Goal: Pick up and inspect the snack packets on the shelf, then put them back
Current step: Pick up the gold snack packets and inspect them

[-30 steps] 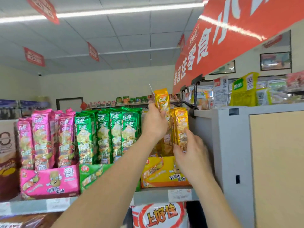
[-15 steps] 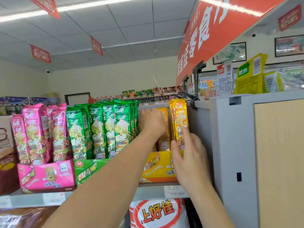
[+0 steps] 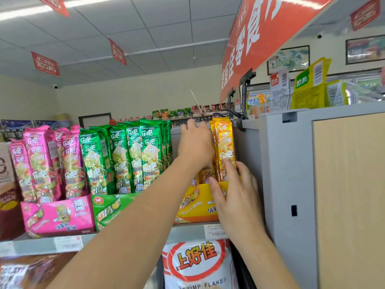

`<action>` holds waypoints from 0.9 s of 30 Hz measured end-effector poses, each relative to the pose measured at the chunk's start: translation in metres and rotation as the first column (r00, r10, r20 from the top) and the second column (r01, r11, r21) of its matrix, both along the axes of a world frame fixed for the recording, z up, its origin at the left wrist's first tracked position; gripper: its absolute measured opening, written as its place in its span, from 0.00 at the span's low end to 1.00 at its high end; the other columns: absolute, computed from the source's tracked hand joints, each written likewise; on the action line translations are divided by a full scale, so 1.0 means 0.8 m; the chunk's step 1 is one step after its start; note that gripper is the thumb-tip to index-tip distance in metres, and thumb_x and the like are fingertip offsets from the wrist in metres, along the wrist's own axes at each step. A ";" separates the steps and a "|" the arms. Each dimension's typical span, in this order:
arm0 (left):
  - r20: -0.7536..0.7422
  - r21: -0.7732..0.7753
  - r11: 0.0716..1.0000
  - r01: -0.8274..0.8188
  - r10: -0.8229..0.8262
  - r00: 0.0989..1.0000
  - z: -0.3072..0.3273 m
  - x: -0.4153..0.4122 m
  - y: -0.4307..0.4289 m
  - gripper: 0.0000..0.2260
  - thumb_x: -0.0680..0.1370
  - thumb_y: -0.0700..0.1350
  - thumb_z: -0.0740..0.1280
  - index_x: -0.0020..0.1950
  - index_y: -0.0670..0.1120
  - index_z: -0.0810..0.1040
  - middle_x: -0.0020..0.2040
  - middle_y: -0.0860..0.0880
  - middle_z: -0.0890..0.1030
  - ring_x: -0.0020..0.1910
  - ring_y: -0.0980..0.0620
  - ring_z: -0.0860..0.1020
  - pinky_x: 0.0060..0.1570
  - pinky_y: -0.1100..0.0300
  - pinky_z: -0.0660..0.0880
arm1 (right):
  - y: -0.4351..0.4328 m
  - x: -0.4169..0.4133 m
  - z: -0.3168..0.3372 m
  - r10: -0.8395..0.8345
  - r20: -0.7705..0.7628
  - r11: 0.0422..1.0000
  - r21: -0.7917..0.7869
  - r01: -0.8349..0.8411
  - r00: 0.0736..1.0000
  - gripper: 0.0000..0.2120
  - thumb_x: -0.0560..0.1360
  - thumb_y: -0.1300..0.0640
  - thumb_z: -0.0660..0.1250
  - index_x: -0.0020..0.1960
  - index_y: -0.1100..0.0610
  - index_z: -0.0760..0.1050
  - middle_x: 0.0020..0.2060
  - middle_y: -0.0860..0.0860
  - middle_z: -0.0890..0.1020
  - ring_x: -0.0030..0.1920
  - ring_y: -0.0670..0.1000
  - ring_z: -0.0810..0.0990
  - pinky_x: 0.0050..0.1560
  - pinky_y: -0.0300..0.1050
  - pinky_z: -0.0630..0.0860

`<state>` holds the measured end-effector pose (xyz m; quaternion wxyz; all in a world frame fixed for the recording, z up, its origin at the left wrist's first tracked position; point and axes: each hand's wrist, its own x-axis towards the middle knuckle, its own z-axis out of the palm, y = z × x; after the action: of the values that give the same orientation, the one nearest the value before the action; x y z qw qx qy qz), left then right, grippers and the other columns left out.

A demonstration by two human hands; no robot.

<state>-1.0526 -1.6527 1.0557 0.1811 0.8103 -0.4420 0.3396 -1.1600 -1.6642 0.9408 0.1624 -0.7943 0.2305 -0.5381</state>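
Left hand (image 3: 194, 147) dropped beside glossy orange-yellow packets (image 3: 224, 142).

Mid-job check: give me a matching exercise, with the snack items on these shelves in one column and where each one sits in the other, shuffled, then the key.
Things
1. yellow packets
2. pink packets
3. shrimp flakes bag
4. green packets

Places
A. leftmost display box on the shelf
B. middle display box
C. rightmost display box, beside the grey cabinet, with the right hand touching them
D. below that shelf

Pairs: 1-C, 2-A, 3-D, 4-B
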 end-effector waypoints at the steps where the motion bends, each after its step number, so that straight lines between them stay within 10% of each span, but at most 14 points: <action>1: 0.028 -0.100 0.992 0.077 -0.074 0.997 0.000 -0.007 0.009 0.22 0.72 0.35 0.64 0.66 0.40 0.69 0.62 0.40 0.70 0.61 0.40 0.66 0.58 0.51 0.66 | 0.000 0.000 0.000 -0.002 -0.002 1.000 0.002 0.002 1.000 0.26 0.80 0.44 0.59 0.75 0.51 0.62 0.72 0.54 0.64 0.70 0.51 0.62 0.65 0.45 0.66; 11: 0.534 -0.547 0.491 0.678 -0.418 0.735 0.012 -0.083 0.123 0.24 0.69 0.27 0.69 0.65 0.33 0.74 0.65 0.30 0.69 0.67 0.37 0.69 0.68 0.47 0.67 | 0.029 -0.012 -0.001 0.044 0.207 0.989 -0.149 -0.013 0.977 0.20 0.80 0.58 0.60 0.71 0.57 0.69 0.73 0.57 0.67 0.73 0.54 0.64 0.74 0.44 0.60; 18: 0.354 -0.774 0.026 0.633 -0.811 0.466 -0.004 -0.097 0.195 0.26 0.71 0.27 0.70 0.66 0.41 0.68 0.62 0.41 0.76 0.60 0.48 0.78 0.60 0.52 0.76 | 0.079 -0.042 0.008 0.606 0.353 0.719 0.140 -0.681 0.713 0.20 0.75 0.36 0.59 0.67 0.35 0.71 0.64 0.34 0.75 0.67 0.36 0.71 0.65 0.42 0.71; 20: 0.323 -0.830 -0.030 0.556 -0.840 0.436 -0.015 -0.094 0.212 0.25 0.71 0.29 0.72 0.64 0.43 0.70 0.58 0.45 0.78 0.55 0.54 0.79 0.56 0.58 0.76 | 0.093 -0.053 0.009 0.725 0.312 0.572 0.222 -0.789 0.614 0.16 0.72 0.34 0.63 0.59 0.32 0.76 0.58 0.32 0.79 0.61 0.34 0.76 0.57 0.32 0.74; 23: 0.228 -0.914 -0.069 0.401 -0.903 0.365 -0.035 -0.085 0.229 0.25 0.70 0.33 0.73 0.64 0.45 0.72 0.62 0.41 0.77 0.58 0.49 0.78 0.56 0.58 0.76 | 0.113 -0.057 -0.014 0.756 0.387 0.362 0.423 -0.831 0.527 0.25 0.61 0.28 0.72 0.56 0.35 0.80 0.56 0.40 0.83 0.60 0.43 0.80 0.60 0.43 0.76; 27: 0.024 -0.966 0.042 0.255 -0.968 0.250 -0.074 -0.077 0.241 0.31 0.69 0.39 0.75 0.69 0.48 0.70 0.62 0.42 0.79 0.57 0.49 0.80 0.50 0.62 0.77 | 0.147 -0.057 -0.044 0.607 0.578 0.290 0.478 -0.829 0.545 0.23 0.57 0.33 0.76 0.49 0.42 0.84 0.46 0.49 0.87 0.46 0.47 0.86 0.44 0.44 0.82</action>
<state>-1.1143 -1.4598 0.9968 0.8362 0.3229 -0.4413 0.0420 -1.2053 -1.5462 0.9058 0.7120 -0.5922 0.0051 -0.3772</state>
